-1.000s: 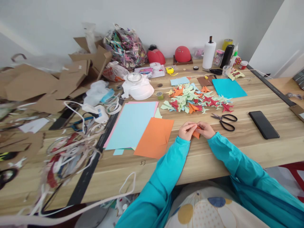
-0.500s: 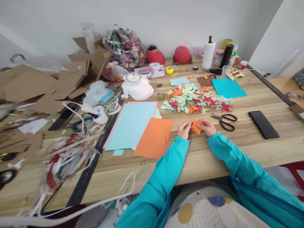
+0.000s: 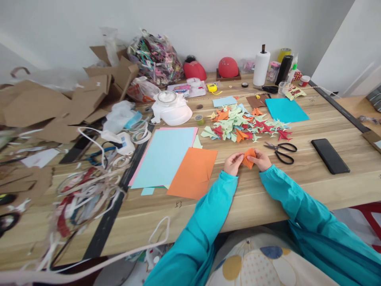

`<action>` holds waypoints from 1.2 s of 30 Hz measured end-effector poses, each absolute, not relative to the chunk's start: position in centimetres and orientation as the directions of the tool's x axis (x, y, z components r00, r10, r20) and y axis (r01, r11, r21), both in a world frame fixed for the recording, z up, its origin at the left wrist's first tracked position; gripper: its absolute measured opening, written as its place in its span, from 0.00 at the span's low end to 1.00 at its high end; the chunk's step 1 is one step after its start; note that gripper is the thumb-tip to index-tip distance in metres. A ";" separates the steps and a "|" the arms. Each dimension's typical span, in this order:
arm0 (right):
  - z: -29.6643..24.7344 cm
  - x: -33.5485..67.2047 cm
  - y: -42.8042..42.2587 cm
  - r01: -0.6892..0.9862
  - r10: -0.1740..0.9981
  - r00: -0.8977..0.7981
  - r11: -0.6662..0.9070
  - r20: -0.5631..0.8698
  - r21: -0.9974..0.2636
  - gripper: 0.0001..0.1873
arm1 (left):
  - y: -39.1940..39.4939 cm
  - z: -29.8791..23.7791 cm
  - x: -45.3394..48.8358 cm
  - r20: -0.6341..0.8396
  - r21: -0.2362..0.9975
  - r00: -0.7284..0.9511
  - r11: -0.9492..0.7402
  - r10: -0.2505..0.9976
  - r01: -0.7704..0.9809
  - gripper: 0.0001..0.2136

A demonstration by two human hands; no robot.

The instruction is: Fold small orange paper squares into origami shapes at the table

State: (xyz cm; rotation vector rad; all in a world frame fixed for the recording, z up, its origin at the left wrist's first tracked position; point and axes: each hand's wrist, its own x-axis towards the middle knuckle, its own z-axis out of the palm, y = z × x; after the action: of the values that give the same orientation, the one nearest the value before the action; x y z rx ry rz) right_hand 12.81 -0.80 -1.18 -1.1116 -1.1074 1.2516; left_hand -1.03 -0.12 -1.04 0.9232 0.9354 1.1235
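Observation:
A small folded piece of orange paper [image 3: 249, 158] is held between my two hands, just above the table's front part. My left hand [image 3: 233, 163] pinches its left corner with thumb and fingers. On the other side, my right hand [image 3: 262, 160] grips the right edge, thumb on the near face. Beyond my hands lies a heap of folded paper cranes [image 3: 238, 123] in pale green, red, orange and blue. Left of my left hand are orange sheets [image 3: 190, 174], beside a stack of pale blue and pink sheets [image 3: 166, 155]. Black-handled scissors [image 3: 282, 152] rest right of my right hand.
A black phone [image 3: 330, 156] lies at the right, a turquoise sheet [image 3: 287, 110] behind it. Tangled cords and strips [image 3: 89, 190] and cardboard [image 3: 38, 103] crowd the left. A white paper roll [image 3: 261, 69], a tape measure [image 3: 212, 88] and a stuffed plastic bag [image 3: 156, 59] stand at the back.
My left fingers have moved slightly right onto the orange paper. The paper's shape has changed, now looking more bent and opened between my hands.

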 end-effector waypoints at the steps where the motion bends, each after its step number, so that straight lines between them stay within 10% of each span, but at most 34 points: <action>1: -1.2 12.8 -0.8 -0.135 1.000 0.013 0.009 0.007 -0.991 0.19 | -0.1 -1.0 -1.0 -0.130 0.938 0.171 0.177 0.977 -0.297 0.19; 36: -1.5 12.9 -0.8 -0.208 0.999 0.033 0.041 0.035 -0.977 0.16 | -0.2 -1.0 -1.3 0.018 0.966 0.188 0.031 0.982 -0.256 0.13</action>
State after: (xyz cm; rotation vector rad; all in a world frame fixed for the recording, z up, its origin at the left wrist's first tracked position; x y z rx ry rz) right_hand 12.92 -0.76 -1.46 -1.0395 -1.0512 1.2522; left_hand -1.33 -0.18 -0.96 1.0963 0.8841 1.1773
